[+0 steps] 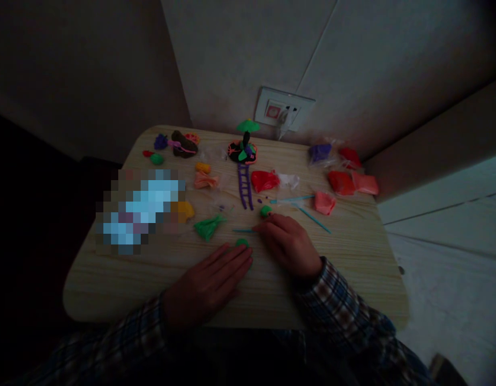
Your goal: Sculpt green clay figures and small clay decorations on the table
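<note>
My left hand [213, 281] lies with its fingers stretched out together on the table, their tips touching or just beside a flat green clay piece [242, 243]. Between thumb and fingers of my right hand [290, 244] is a thin blue stick [243, 230], its free end pointing left above the green piece. A small green clay lump [265, 210] sits right beyond the right knuckles. Farther back, a purple clay ladder [245, 187] lies flat, leading to a black clay base [235, 153] that carries a green-topped tree [248, 126].
Bags of green clay [209, 228] and red clay [264, 180] lie around the middle. Two more blue sticks [315, 219] are at the right, near a pink clay bag [324, 203]. A pixelated bright object [145, 209] is at left. Behind the table is a wall socket [284, 110].
</note>
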`<state>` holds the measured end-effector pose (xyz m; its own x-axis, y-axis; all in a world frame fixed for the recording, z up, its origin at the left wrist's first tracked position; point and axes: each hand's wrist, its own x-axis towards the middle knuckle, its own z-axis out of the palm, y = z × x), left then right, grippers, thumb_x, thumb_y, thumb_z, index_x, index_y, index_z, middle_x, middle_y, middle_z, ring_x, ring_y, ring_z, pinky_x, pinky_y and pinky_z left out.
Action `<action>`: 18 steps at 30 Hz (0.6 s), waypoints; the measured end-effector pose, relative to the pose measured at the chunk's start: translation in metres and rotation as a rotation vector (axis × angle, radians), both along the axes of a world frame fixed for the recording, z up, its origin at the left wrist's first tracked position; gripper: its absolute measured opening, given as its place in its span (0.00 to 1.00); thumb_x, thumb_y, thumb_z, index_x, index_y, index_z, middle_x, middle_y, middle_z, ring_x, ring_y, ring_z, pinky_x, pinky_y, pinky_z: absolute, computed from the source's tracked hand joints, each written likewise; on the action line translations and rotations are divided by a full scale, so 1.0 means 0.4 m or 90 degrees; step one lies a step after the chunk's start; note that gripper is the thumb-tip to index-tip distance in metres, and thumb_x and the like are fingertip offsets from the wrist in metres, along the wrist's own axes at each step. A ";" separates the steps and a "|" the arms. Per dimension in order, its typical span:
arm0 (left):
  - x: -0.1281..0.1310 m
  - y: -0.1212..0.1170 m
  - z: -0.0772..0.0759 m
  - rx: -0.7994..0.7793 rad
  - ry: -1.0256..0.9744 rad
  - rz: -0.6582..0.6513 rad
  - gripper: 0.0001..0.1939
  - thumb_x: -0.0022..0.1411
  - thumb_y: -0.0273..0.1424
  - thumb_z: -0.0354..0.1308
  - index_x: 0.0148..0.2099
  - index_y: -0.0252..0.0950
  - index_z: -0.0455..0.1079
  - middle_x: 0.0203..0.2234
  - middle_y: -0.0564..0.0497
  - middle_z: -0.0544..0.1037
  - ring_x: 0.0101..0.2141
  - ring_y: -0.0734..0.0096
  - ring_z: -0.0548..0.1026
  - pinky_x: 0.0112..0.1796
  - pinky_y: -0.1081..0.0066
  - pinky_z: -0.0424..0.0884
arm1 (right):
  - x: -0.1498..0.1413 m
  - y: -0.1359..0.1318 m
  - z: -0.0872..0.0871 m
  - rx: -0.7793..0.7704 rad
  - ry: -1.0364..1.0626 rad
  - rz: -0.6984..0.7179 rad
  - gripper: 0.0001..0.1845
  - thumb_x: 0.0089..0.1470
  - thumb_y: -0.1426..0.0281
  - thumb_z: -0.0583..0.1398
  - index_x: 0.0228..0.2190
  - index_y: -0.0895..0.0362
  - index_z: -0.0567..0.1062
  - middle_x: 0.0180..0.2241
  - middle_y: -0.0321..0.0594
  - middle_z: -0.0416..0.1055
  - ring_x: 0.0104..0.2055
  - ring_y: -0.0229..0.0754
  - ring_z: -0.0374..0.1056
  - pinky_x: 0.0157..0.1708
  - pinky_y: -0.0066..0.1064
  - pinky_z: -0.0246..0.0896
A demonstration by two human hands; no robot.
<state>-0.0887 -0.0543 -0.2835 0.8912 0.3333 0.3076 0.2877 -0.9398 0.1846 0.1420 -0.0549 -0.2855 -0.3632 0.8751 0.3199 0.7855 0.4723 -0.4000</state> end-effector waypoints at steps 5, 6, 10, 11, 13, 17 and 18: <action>-0.004 0.003 -0.001 0.001 0.009 -0.008 0.18 0.68 0.24 0.45 0.58 0.25 0.64 0.54 0.40 0.74 0.58 0.61 0.68 0.58 0.58 0.67 | -0.021 0.006 -0.001 -0.031 0.003 0.008 0.11 0.61 0.72 0.53 0.34 0.58 0.76 0.33 0.43 0.73 0.34 0.42 0.68 0.35 0.31 0.63; -0.005 0.004 -0.001 0.001 0.008 -0.008 0.18 0.68 0.24 0.45 0.58 0.25 0.64 0.54 0.40 0.74 0.58 0.61 0.68 0.58 0.58 0.66 | -0.023 0.006 -0.002 -0.042 0.020 0.007 0.11 0.61 0.72 0.53 0.36 0.58 0.76 0.34 0.43 0.73 0.35 0.41 0.68 0.36 0.30 0.64; -0.005 0.006 -0.001 0.000 0.007 -0.014 0.18 0.68 0.24 0.45 0.58 0.24 0.64 0.55 0.40 0.73 0.58 0.60 0.68 0.57 0.57 0.67 | -0.017 0.005 0.001 -0.064 0.074 0.027 0.14 0.62 0.74 0.51 0.38 0.57 0.76 0.33 0.42 0.72 0.35 0.40 0.68 0.36 0.29 0.64; -0.004 0.006 -0.002 -0.001 0.006 -0.016 0.18 0.68 0.24 0.45 0.58 0.24 0.63 0.55 0.40 0.73 0.58 0.60 0.68 0.57 0.57 0.67 | -0.013 0.006 0.003 -0.069 0.080 0.046 0.14 0.62 0.74 0.51 0.37 0.57 0.76 0.32 0.41 0.71 0.34 0.40 0.68 0.35 0.29 0.64; -0.004 0.006 -0.002 -0.004 0.001 -0.019 0.18 0.68 0.24 0.45 0.58 0.24 0.63 0.55 0.40 0.73 0.58 0.60 0.68 0.57 0.58 0.68 | -0.007 0.011 0.009 -0.071 0.074 0.090 0.15 0.63 0.73 0.50 0.35 0.56 0.77 0.31 0.41 0.71 0.33 0.39 0.67 0.34 0.28 0.64; -0.003 0.006 -0.002 -0.005 -0.001 -0.015 0.19 0.69 0.24 0.45 0.58 0.24 0.63 0.55 0.39 0.73 0.58 0.60 0.68 0.57 0.58 0.69 | -0.006 0.024 0.013 -0.045 0.027 0.103 0.15 0.63 0.73 0.49 0.36 0.56 0.76 0.33 0.41 0.71 0.33 0.39 0.67 0.33 0.28 0.62; -0.003 0.006 -0.002 -0.004 -0.002 -0.014 0.19 0.69 0.24 0.45 0.58 0.24 0.63 0.55 0.39 0.73 0.58 0.60 0.68 0.56 0.58 0.69 | -0.007 0.025 0.012 -0.047 0.022 0.101 0.15 0.63 0.73 0.49 0.36 0.56 0.75 0.33 0.41 0.71 0.34 0.39 0.67 0.33 0.28 0.62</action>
